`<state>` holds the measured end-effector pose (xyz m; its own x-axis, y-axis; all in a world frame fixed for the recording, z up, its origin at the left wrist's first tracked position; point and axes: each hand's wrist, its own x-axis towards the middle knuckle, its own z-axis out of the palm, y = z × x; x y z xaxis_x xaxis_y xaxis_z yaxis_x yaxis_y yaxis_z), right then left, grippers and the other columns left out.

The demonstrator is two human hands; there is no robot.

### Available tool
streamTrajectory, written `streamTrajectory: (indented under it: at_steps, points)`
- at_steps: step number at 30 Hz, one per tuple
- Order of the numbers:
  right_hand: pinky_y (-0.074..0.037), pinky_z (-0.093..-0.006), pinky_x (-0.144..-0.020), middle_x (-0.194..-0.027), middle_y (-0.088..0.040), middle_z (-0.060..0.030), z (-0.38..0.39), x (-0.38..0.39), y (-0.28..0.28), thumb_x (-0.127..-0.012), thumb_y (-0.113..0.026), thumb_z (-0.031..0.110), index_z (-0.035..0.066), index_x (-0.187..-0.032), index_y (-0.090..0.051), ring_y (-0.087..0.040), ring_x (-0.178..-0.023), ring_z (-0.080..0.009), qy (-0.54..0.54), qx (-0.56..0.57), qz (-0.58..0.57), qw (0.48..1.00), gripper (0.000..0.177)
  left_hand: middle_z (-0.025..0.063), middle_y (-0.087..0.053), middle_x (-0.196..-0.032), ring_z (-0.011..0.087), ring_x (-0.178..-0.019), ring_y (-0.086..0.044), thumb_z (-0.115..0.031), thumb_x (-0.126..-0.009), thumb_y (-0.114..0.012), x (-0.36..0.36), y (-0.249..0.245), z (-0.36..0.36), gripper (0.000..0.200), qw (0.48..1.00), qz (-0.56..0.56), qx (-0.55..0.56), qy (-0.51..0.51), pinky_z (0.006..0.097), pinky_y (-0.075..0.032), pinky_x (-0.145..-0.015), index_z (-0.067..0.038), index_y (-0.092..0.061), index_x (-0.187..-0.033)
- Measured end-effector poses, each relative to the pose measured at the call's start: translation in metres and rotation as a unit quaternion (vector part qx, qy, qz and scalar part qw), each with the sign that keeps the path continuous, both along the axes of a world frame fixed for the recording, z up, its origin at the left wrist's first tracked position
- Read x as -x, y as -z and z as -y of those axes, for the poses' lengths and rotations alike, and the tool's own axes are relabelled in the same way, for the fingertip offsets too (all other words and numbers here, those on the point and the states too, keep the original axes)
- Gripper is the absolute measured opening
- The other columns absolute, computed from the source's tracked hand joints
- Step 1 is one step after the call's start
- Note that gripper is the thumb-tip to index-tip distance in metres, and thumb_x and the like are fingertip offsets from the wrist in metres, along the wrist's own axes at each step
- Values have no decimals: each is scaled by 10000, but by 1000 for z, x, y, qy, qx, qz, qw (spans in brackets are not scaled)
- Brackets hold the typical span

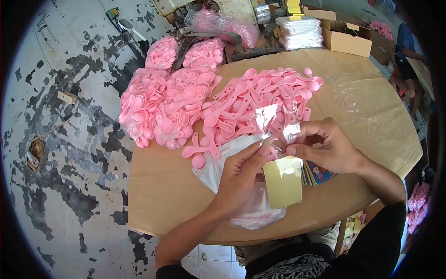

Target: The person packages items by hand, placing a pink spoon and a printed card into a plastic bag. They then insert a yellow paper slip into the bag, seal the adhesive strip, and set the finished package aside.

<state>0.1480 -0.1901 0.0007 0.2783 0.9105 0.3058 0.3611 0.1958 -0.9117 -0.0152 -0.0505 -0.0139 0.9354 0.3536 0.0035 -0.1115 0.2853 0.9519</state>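
Both hands are closed on a small clear plastic bag [291,122] in front of my chest. My left hand [239,173] pinches its left side between thumb and fingers. On the other side, my right hand [331,146] grips the film with thumb and bent fingers. A yellowish card [283,182] hangs below the fingers, apparently inside the bag, and a bit of pink shows above it. Beneath the hands lie a stack of clear bags [211,165] and some printed colourful cards [319,173]. A loose heap of pink plastic spoons [265,90] lies just beyond.
Filled bags of pink spoons [144,100] stand at the table's left edge. At the back are stacked plastic packs [299,32] and a cardboard box [346,39]. Brown paper covers the table [162,195]. Another person [406,69] sits at far right.
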Motion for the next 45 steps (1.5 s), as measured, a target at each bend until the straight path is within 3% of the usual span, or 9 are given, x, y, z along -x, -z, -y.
streamTrajectory:
  at_steps: [7,13,22,25,31,34,37,43,45]
  points:
    - [-430,-191,-602,-736,-586,31,5,4,1,-886,-660,62,35,-971,-611,-526,-701,-9,46,-52,-6,998,102,101,-631,-1112,143,-900,-660,-249,-1027,-401,0,2,3,393,999,49,16,17,321,-578,-754,3,-488,-1316]
    - [-440,-200,-621,-795,-571,33,2,15,8,-868,-696,110,60,-1042,-590,-530,-732,-31,34,-81,-7,996,210,33,-630,-980,65,-866,-597,-271,-1016,-452,1,-2,8,340,994,19,-104,-4,250,-551,-696,0,-574,-1181]
    - [-501,-230,-694,-857,-661,4,2,17,7,-870,-690,91,60,-1087,-618,-609,-833,-48,0,-45,-123,991,231,33,-619,-1060,52,-874,-583,-262,-1022,-439,3,-7,21,458,998,14,-64,-12,241,-539,-729,-67,-377,-1432]
    - [-513,-248,-744,-901,-675,-14,5,13,5,-871,-685,80,44,-1104,-633,-617,-860,-58,-16,5,-45,999,242,66,-571,-1228,93,-990,-602,-257,-1032,-390,0,0,15,456,997,21,-80,-4,252,-550,-784,-44,-353,-1434]
    - [-502,-235,-730,-893,-684,-51,6,10,-4,-866,-678,45,-9,-984,-685,-611,-831,-67,-58,-21,-20,998,129,68,-585,-1200,106,-1026,-593,-273,-1028,-401,1,0,18,470,998,6,-56,3,259,-542,-824,-29,-358,-1428]
    - [-499,-227,-736,-874,-692,-51,7,8,1,-878,-668,59,-13,-1001,-689,-607,-826,-65,-3,-9,-65,998,144,30,-624,-1045,71,-894,-605,-280,-1011,-461,-1,3,13,406,1000,-1,-28,-10,249,-543,-711,-65,-490,-1355]
    - [-496,-219,-740,-978,-693,-58,9,4,0,-893,-645,51,-8,-1063,-680,-598,-859,-64,5,6,-77,997,183,40,-629,-1023,92,-904,-620,-266,-1002,-484,-2,-7,8,364,1000,6,-20,-6,278,-558,-721,-58,-536,-1296]
    - [-493,-232,-726,-945,-699,-61,6,4,7,-880,-570,-56,2,-1074,-688,-606,-853,-65,21,-59,-85,994,235,46,-636,-1017,103,-922,-623,-193,-983,-521,0,-10,-7,258,997,15,-64,35,297,-562,-763,-40,-580,-1182]
    - [-489,-245,-717,-912,-700,-68,8,0,3,-841,-553,-90,8,-1040,-699,-621,-825,-88,0,-85,0,996,265,43,-630,-1015,102,-919,-617,-166,-982,-513,1,-9,-9,221,996,24,-72,35,291,-553,-771,-32,-583,-1143]
